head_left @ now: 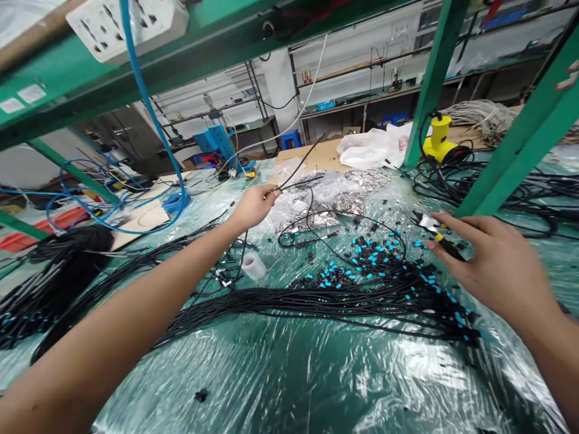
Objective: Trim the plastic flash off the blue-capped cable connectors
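Observation:
My left hand (pixel 256 206) pinches a thin black cable (pixel 302 161) above the middle of the table, with one end angling up past the fingertips. A loop of black cable (pixel 344 212) lies beyond and to the right of it. My right hand (pixel 495 259) holds a pair of pliers (pixel 447 246) with black and yellow handles and something white around the head; the jaws point left. Below the pliers lies a pile of small black and light-blue pieces (pixel 371 256). A long bundle of black cables (pixel 289 301) crosses the table, its right ends tipped with light blue.
Green uprights (pixel 436 84) stand at the right, beside a yellow device (pixel 438 141) and coiled black cables (pixel 534 193). A power strip (pixel 131 24) hangs on the overhead beam. A white roll (pixel 253 266) sits near the bundle. Plastic film covers the table (pixel 280 374).

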Tool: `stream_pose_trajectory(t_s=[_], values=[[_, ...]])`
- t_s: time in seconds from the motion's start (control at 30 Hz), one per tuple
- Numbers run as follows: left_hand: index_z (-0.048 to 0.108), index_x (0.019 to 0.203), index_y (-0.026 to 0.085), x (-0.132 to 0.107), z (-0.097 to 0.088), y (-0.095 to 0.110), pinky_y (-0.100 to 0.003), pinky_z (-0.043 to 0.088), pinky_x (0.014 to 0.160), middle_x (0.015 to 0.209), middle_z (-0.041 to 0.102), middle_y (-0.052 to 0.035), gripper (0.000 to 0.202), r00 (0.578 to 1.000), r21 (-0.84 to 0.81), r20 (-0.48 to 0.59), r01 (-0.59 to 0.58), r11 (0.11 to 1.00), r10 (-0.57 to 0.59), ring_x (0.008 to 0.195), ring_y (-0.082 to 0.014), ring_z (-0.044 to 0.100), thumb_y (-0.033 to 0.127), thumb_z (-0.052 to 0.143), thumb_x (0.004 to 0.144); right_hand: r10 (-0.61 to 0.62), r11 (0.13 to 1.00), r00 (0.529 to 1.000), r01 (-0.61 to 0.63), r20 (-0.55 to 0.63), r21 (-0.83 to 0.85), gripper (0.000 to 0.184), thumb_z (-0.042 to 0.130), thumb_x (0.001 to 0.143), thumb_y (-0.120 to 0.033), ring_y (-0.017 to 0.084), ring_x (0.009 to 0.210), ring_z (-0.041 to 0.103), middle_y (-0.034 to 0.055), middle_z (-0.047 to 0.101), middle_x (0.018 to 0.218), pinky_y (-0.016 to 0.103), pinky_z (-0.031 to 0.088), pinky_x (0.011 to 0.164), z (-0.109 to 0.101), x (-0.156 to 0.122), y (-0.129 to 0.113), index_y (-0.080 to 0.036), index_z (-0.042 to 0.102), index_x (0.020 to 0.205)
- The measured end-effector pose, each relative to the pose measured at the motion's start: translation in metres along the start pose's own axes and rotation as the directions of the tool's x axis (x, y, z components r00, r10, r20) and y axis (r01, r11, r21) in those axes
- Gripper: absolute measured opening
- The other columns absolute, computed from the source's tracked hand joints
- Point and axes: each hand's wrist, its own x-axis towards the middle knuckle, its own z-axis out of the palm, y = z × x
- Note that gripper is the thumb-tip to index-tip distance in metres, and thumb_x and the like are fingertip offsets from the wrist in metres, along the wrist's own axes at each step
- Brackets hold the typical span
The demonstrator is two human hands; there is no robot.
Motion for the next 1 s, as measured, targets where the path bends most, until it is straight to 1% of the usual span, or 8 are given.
stream_pose_trajectory(t_s=[0.13,0.23,0.37,0.47,0.6,0.77,0.87,1.0], values=[[0.063,0.11,0.007,0.009,0.018,-0.01,-0.036,0.041,0.09,0.1,0.064,-0.0153,0.033,0.999,0.059,-0.023,0.036,0.998,-0.035,0.097,-0.0249,0.056,0.026,0.051,0.085,0.053,0.998,0.997,-0.054,0.054,0.016,0.048,0.052,0.089,-0.054,0.025,0.095,0.059,0.006,0.062,0.109,0.035,0.045,0.077,-0.006,0.001,-0.006,-0.031,0.057,0.131],[0.05,0.13,0.007,-0.015,0.039,0.011,-0.042,0.034,0.104,0.127,0.053,-0.0195,0.048,0.999,0.062,-0.045,-0.018,0.998,0.02,0.119,-0.0288,0.047,0.023,0.054,0.085,0.077,0.997,0.995,-0.079,0.07,0.025,0.048,0.053,0.089,-0.052,0.026,0.094,0.058,0.0058,0.062,0.108,0.035,0.045,0.076,-0.011,0.001,-0.009,-0.032,0.055,0.132],[0.063,0.107,0.017,-0.083,0.073,0.065,-0.037,0.043,0.097,0.108,0.063,-0.0084,0.03,0.942,-0.15,0.178,-0.26,0.954,0.285,0.104,-0.0207,0.056,0.036,0.044,0.093,0.11,0.993,0.992,-0.113,0.054,0.043,0.049,0.056,0.088,-0.051,0.026,0.095,0.057,0.007,0.061,0.107,0.037,0.045,0.08,-0.014,0.002,-0.009,-0.031,0.055,0.133],[0.064,0.104,0.02,-0.125,0.099,0.097,-0.037,0.047,0.087,0.1,0.063,-0.006,0.028,0.88,-0.242,0.324,-0.277,0.93,0.347,0.098,-0.0209,0.058,0.04,0.05,0.09,0.146,0.987,0.989,-0.148,0.035,0.055,0.048,0.057,0.088,-0.049,0.027,0.097,0.058,0.0074,0.062,0.108,0.036,0.045,0.079,-0.015,0.003,-0.009,-0.03,0.056,0.132],[0.064,0.093,0.019,-0.14,0.119,0.115,-0.036,0.044,0.087,0.095,0.063,-0.0043,0.025,0.884,-0.288,0.324,-0.248,0.925,0.338,0.093,-0.0189,0.057,0.031,0.042,0.094,0.183,0.978,0.983,-0.183,0.01,0.104,0.047,0.056,0.088,-0.048,0.025,0.099,0.058,0.007,0.062,0.109,0.035,0.046,0.08,-0.018,0.005,-0.01,-0.031,0.056,0.132],[0.054,0.089,0.018,-0.134,0.101,0.122,-0.028,0.041,0.072,0.084,0.059,-0.0009,0.027,0.94,-0.448,0.303,-0.007,0.894,0.159,0.078,-0.0137,0.053,0.035,0.033,0.096,0.274,0.939,0.961,-0.264,-0.019,0.221,0.046,0.057,0.087,-0.048,0.024,0.096,0.06,0.0074,0.063,0.107,0.035,0.047,0.078,-0.02,0.008,-0.012,-0.029,0.059,0.129],[0.053,0.095,0.019,-0.129,0.079,0.128,-0.025,0.038,0.066,0.079,0.056,0.0016,0.027,0.932,-0.547,0.345,0.103,0.831,0.111,0.071,-0.0109,0.05,0.04,0.035,0.095,0.353,0.881,0.935,-0.319,-0.037,0.349,0.048,0.06,0.084,-0.048,0.023,0.092,0.062,0.0073,0.064,0.104,0.037,0.048,0.081,-0.02,0.008,-0.015,-0.026,0.06,0.127],[0.057,0.11,0.019,-0.105,0.064,0.148,-0.024,0.037,0.062,0.078,0.055,0.0014,0.031,0.888,-0.624,0.414,0.118,0.772,0.199,0.067,-0.0103,0.049,0.041,0.05,0.088,0.396,0.837,0.918,-0.349,-0.028,0.421,0.05,0.062,0.082,-0.05,0.022,0.091,0.061,0.0063,0.063,0.101,0.038,0.047,0.084,-0.018,0.008,-0.018,-0.025,0.061,0.126]])
